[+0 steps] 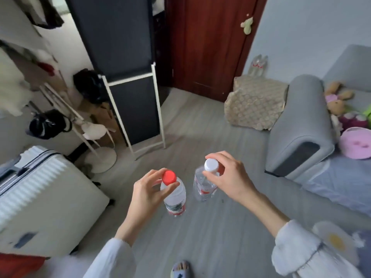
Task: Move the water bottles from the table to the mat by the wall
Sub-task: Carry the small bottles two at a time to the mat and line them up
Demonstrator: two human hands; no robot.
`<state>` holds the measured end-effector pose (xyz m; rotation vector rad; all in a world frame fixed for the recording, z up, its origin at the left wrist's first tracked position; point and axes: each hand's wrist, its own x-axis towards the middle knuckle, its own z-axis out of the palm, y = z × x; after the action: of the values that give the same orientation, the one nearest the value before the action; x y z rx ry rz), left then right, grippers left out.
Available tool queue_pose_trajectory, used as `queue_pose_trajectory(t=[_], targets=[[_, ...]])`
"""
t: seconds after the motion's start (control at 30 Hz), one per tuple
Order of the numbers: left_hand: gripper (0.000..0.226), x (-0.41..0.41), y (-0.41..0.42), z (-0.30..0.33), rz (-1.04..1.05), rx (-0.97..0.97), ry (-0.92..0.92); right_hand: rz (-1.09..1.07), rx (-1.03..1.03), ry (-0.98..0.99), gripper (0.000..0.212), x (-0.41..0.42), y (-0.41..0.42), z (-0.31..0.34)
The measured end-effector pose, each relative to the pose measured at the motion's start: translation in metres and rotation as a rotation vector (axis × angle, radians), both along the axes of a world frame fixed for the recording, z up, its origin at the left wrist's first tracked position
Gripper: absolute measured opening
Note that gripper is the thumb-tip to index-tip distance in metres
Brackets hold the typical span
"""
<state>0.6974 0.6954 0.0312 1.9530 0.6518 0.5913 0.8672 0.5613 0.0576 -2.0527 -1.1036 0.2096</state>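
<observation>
Two bottles held upright above floor [200, 127], one per hand, apart. Red-capped bottle [175, 194] pinched at cap by left hand [147, 192] fingers [170, 186]; white-capped bottle [204, 183] gripped at cap by right hand [228, 178] fingers. Two more bottles [258, 65] seen by wall, beside mat [255, 105]
</observation>
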Motion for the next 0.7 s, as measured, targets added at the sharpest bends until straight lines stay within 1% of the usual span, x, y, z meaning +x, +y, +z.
queue_pose_trajectory(t=[0.17, 0.3, 0.43, 0.57, 0.7], targets=[[0.026, 0.132, 0.039, 0.01, -0.147, -0.005, 0.018, -0.201, 0.072, -0.044, 0.03, 0.108, 0.014, 0.009], [0.02, 0.235, 0.064, 0.009, -0.207, 0.012, 0.048, -0.319, 0.101, -0.059, 0.031, 0.197, 0.029, 0.004], [0.017, 0.338, 0.086, -0.003, -0.264, 0.056, 0.082, -0.357, 0.087, -0.072, 0.034, 0.294, 0.044, -0.011], [0.019, 0.443, 0.108, -0.006, -0.276, 0.031, 0.118, -0.402, 0.102, -0.042, 0.034, 0.396, 0.059, -0.019], [0.021, 0.543, 0.136, 0.002, -0.307, 0.004, 0.122, -0.44, 0.087, -0.032, 0.032, 0.493, 0.08, -0.011]])
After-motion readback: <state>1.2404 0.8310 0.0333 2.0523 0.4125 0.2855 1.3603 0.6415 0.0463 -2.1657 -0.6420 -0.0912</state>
